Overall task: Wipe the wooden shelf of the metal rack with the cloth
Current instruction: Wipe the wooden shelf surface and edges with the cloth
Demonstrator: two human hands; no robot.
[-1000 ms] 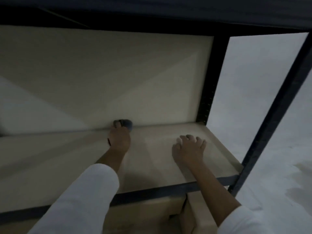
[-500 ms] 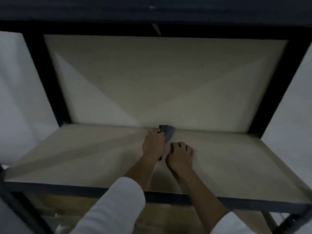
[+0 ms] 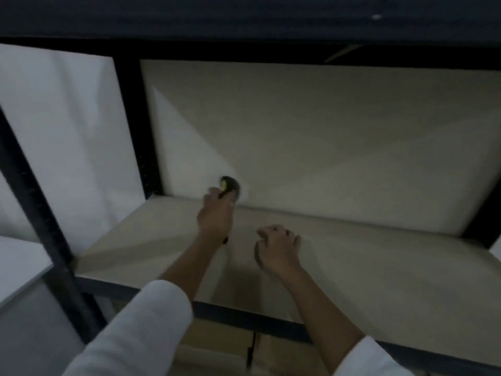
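The pale wooden shelf (image 3: 366, 267) lies inside a black metal rack (image 3: 35, 202). My left hand (image 3: 215, 218) reaches to the shelf's back edge, shut on a small dark cloth (image 3: 230, 187) with a yellow-green patch. The cloth sticks out past my fingers against the back panel, left of the middle. My right hand (image 3: 279, 248) rests on the shelf to the right and nearer to me, fingers curled, with nothing visible in it. Both arms wear white sleeves.
A beige back panel (image 3: 325, 145) closes the rear of the rack. A dark upper shelf (image 3: 244, 20) hangs low overhead. Black uprights stand at the left and at the far right (image 3: 485, 221). A black front rail (image 3: 244, 316) edges the shelf, with cardboard boxes (image 3: 217, 346) below.
My left hand has slid the cloth leftward along the shelf's back edge. My right hand has stayed on the shelf and now sits farther from the left hand. The view has swung left.
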